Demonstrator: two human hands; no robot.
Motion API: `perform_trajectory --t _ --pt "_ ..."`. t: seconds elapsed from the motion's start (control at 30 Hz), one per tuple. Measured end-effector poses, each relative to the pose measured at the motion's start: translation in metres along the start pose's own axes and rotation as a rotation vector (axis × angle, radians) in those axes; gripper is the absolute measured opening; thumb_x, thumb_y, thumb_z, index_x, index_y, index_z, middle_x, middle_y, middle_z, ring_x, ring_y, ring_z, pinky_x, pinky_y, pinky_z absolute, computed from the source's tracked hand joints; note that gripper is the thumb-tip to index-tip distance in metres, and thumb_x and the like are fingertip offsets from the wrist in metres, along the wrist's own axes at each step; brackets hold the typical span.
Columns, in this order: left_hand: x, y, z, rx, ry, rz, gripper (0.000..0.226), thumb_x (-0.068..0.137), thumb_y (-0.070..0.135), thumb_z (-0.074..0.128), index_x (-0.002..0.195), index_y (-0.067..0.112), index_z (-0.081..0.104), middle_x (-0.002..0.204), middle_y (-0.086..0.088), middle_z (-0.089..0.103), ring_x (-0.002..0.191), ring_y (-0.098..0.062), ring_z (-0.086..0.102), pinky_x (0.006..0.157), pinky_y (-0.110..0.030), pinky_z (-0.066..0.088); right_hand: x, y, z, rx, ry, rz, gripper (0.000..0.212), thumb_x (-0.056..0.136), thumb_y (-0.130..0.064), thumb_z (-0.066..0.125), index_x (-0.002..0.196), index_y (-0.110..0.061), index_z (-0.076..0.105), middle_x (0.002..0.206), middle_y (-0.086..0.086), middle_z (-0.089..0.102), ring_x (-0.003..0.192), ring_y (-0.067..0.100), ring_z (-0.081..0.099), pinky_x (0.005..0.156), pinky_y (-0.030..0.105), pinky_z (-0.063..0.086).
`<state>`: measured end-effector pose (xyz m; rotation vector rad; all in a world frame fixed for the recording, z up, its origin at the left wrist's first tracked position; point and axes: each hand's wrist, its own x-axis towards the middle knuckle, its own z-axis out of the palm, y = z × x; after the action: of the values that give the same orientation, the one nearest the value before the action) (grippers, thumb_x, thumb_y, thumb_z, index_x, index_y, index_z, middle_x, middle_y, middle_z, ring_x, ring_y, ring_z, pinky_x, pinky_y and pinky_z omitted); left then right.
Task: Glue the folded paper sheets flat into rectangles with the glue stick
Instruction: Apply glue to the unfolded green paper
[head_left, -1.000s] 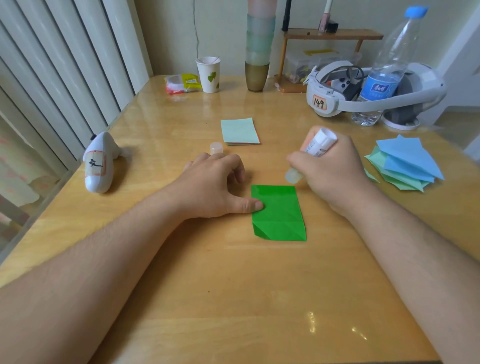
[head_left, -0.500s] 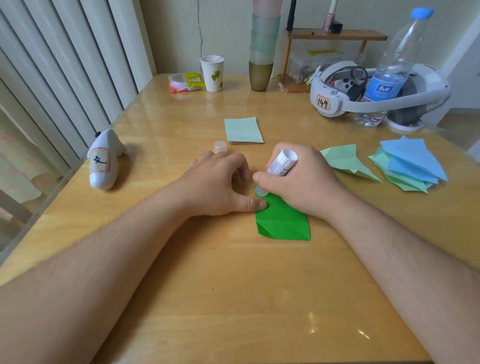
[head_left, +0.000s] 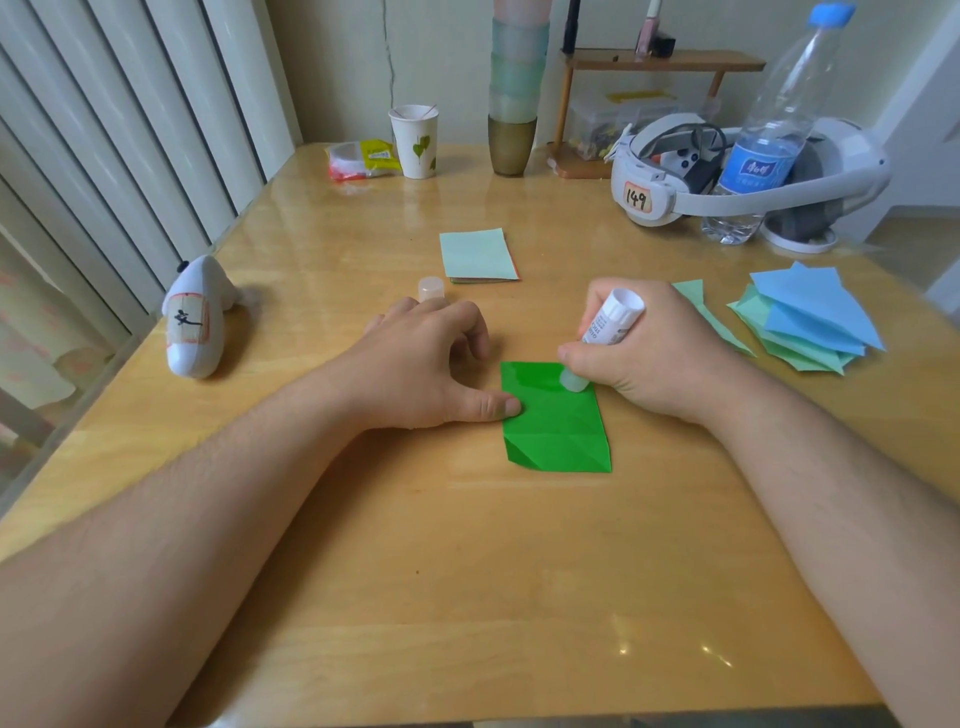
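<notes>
A bright green folded paper (head_left: 556, 426) lies flat in the middle of the wooden table (head_left: 467, 571). My left hand (head_left: 421, 364) rests beside it, its thumb pressing the paper's left edge, the other fingers curled on the table. My right hand (head_left: 649, 353) grips a white glue stick (head_left: 610, 325) tilted down, its tip touching the paper's upper right part. The glue stick's cap (head_left: 431, 289) stands behind my left hand. A pale green glued rectangle (head_left: 477, 254) lies farther back.
A pile of folded blue and pale green sheets (head_left: 800, 322) sits at the right. A white toy (head_left: 195, 317) lies at the left edge. At the back stand a paper cup (head_left: 414, 140), stacked cups (head_left: 514, 93), a headset (head_left: 675, 176) and a water bottle (head_left: 769, 135).
My right hand swept the glue stick from the paper's top right corner to its upper left, then back to the upper right. My left thumb has kept pressing the paper's left edge.
</notes>
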<state>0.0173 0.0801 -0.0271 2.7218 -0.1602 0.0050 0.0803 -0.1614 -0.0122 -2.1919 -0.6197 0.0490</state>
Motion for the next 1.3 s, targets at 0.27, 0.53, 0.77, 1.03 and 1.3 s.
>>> perform_trajectory --t 0.27,0.53,0.77,1.03,1.3 --pt "0.001 -0.001 0.001 0.008 0.006 0.003 0.071 0.051 0.094 0.056 0.096 0.039 0.051 0.099 0.021 0.051 0.103 -0.017 0.046 0.102 -0.045 0.042 0.000 -0.003 0.000 -0.083 0.016 0.006 0.028 0.075 -0.019 0.078 0.076 -0.007 0.053 0.062 0.002 0.051 0.058 0.014 0.041 0.057 0.032 0.035" --pt "0.001 -0.001 0.000 0.008 -0.009 0.003 0.070 0.051 0.094 0.056 0.096 0.040 0.051 0.099 0.022 0.050 0.104 -0.016 0.046 0.103 -0.046 0.043 0.001 -0.007 0.003 0.001 0.208 -0.031 0.024 0.075 -0.013 0.073 0.072 -0.006 0.050 0.057 -0.003 0.045 0.055 0.009 0.037 0.050 0.027 0.031" --pt "0.002 -0.001 0.001 0.012 -0.011 -0.001 0.069 0.051 0.093 0.056 0.095 0.041 0.050 0.099 0.022 0.050 0.103 -0.016 0.046 0.102 -0.045 0.043 0.002 -0.014 0.026 0.079 0.114 -0.067 0.031 0.079 -0.032 0.083 0.071 -0.018 0.057 0.059 -0.010 0.057 0.057 0.008 0.049 0.058 0.029 0.043" --pt "0.002 0.002 0.001 0.008 0.005 -0.007 0.072 0.048 0.092 0.056 0.096 0.039 0.053 0.099 0.022 0.050 0.103 -0.017 0.045 0.100 -0.043 0.042 0.002 -0.023 0.035 -0.049 0.082 -0.089 0.034 0.076 -0.040 0.085 0.071 -0.019 0.059 0.061 -0.010 0.062 0.058 0.006 0.051 0.052 0.022 0.037" --pt "0.001 0.000 0.000 0.001 -0.005 0.004 0.068 0.050 0.092 0.057 0.095 0.041 0.051 0.100 0.020 0.050 0.102 -0.016 0.045 0.102 -0.045 0.042 0.000 -0.021 0.027 -0.077 0.018 -0.035 0.031 0.075 -0.030 0.081 0.072 -0.014 0.054 0.057 -0.003 0.055 0.055 0.011 0.044 0.053 0.030 0.039"
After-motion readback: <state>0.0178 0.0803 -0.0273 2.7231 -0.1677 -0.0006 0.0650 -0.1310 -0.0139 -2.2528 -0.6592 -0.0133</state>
